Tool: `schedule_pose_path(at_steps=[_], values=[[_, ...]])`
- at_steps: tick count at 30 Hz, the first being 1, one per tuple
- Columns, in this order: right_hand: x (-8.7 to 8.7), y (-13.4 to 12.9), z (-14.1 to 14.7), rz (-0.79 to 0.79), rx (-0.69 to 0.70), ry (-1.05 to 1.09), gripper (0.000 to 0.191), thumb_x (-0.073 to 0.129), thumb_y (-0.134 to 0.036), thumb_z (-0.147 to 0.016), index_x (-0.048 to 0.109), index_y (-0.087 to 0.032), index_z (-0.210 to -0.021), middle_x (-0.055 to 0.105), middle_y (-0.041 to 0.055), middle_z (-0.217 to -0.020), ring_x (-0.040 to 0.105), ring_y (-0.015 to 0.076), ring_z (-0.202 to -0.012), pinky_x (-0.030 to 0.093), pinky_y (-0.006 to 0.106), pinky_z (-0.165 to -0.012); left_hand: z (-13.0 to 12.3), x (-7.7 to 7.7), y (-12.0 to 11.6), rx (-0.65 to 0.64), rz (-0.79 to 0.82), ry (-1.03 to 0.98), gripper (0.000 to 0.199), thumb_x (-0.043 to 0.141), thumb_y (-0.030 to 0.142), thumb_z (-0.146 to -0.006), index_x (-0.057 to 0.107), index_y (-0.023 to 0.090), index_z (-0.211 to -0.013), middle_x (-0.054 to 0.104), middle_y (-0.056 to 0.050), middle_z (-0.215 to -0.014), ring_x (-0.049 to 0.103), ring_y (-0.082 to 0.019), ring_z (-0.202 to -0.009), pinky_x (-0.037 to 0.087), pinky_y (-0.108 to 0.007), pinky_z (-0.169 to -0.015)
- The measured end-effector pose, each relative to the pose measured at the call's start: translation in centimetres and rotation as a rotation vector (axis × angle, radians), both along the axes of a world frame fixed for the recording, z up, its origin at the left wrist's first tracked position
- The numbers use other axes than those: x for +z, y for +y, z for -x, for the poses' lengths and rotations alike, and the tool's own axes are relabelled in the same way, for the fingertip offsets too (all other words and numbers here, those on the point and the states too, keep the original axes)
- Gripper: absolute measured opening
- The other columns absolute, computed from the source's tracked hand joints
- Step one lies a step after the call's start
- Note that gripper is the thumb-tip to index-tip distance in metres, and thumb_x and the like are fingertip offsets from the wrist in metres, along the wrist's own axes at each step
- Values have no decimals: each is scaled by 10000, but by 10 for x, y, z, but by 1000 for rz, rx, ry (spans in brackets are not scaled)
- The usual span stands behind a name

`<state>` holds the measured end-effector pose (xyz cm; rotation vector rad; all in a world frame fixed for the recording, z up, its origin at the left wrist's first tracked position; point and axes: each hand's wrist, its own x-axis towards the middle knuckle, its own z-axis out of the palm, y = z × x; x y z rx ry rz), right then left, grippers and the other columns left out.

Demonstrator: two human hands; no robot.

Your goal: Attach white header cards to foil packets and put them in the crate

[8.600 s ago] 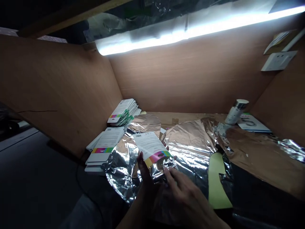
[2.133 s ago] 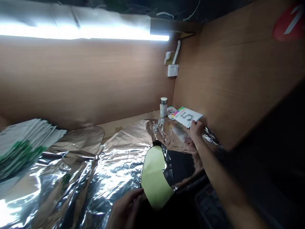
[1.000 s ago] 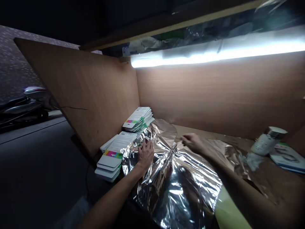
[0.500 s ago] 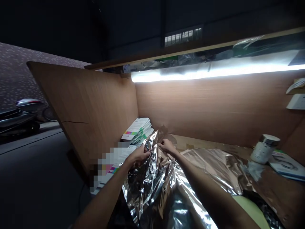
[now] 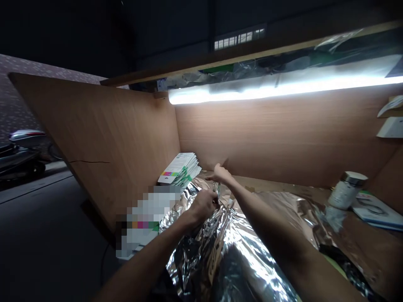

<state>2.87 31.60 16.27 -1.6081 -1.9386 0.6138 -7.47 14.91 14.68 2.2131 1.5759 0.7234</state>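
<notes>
A large crumpled sheet of shiny silver film (image 5: pixel 245 247) spreads across the bench in front of me. My left hand (image 5: pixel 204 204) is closed on a gathered part of it near the middle. Just beyond, slightly to the right, my right hand (image 5: pixel 220 174) has its fingers bent around the top of the gathered film; the fingertips are small and partly hidden. Left of the hands lies a stack of printed white cards (image 5: pixel 179 168), with more white cards (image 5: pixel 157 205) nearer to me, partly pixelated.
A white jar with a metal lid (image 5: pixel 346 191) stands at the right, beside a flat white and blue packet (image 5: pixel 379 209). Wooden panels (image 5: pixel 126 138) rise left and behind. A lit tube (image 5: pixel 267 90) hangs overhead.
My left hand has moved right, toward my right hand, with the film gathered in it. My right hand has risen and reached a little farther away. The view has shifted slightly.
</notes>
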Motion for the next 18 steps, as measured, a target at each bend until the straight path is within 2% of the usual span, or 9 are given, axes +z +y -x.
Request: schedule_pose_path(at_steps=[3, 5, 7, 10, 12, 13, 15, 16, 18], values=[[-2, 8, -29, -41, -60, -5, 642, 825, -380, -838, 556, -114, -1356, 673, 204, -1241, 666, 313, -1089, 509, 463, -950, -39, -12, -35, -85, -21, 122, 194, 564, 115, -837, 742, 155, -771, 728, -117, -782, 652, -241, -746, 491, -355, -739], [-9, 10, -66, -101, -96, 5, 419, 692, -383, -961, 596, -166, -1306, 664, 117, -1245, 665, 250, -1064, 534, 454, -943, -55, -15, -58, -164, -17, 198, 239, 519, 65, -844, 739, 152, -812, 734, -129, -809, 663, -247, -752, 496, -355, -724], [-20, 3, -113, -163, -133, 3, 293, 636, -359, -998, 636, -166, -1219, 670, 79, -1213, 660, 222, -1049, 540, 433, -935, -61, -10, -74, -254, 1, 267, 232, 520, 76, -883, 738, 151, -857, 744, -118, -828, 678, -239, -752, 501, -336, -706], [-47, -33, -186, -222, -215, -35, 212, 503, -254, -1010, 660, -143, -1099, 709, 80, -1113, 665, 204, -1017, 519, 347, -904, -53, 8, -79, -331, 38, 208, 228, 570, 329, -994, 754, 203, -1043, 775, -85, -1007, 712, -238, -890, 532, -338, -794], [-70, -69, -227, -228, -288, -80, 283, 407, -230, -989, 657, -140, -1084, 726, 90, -1058, 673, 211, -989, 509, 308, -857, -44, 15, -72, -289, 42, 136, 398, 504, 495, -1027, 673, 275, -1313, 707, -80, -1315, 668, -272, -1154, 517, -406, -955], [-81, -88, -244, -219, -326, -107, 307, 384, -237, -979, 655, -143, -1087, 732, 94, -1032, 679, 221, -972, 507, 304, -833, -40, 13, -69, -256, 40, 147, 486, 452, 541, -1037, 573, 307, -1445, 607, -80, -1473, 586, -303, -1305, 475, -466, -1043], [-101, -123, -270, -179, -397, -167, 323, 374, -260, -973, 655, -162, -1099, 738, 101, -987, 689, 245, -940, 502, 313, -797, -36, -2, -67, -222, 63, 252, 608, 383, 602, -1035, 381, 343, -1585, 378, -65, -1655, 340, -374, -1512, 322, -604, -1169], [-110, -136, -280, -151, -425, -200, 323, 376, -266, -976, 658, -174, -1105, 739, 106, -969, 693, 255, -927, 500, 320, -787, -35, -15, -70, -227, 84, 319, 642, 375, 624, -1025, 321, 363, -1609, 291, -45, -1692, 218, -400, -1557, 227, -661, -1198], [-121, -155, -292, -84, -460, -271, 314, 403, -274, -983, 658, -188, -1146, 736, 118, -946, 698, 271, -911, 496, 336, -786, -38, -47, -82, -250, 133, 432, 679, 418, 642, -997, 285, 390, -1614, 204, -23, -1711, 91, -432, -1574, 96, -721, -1206]])
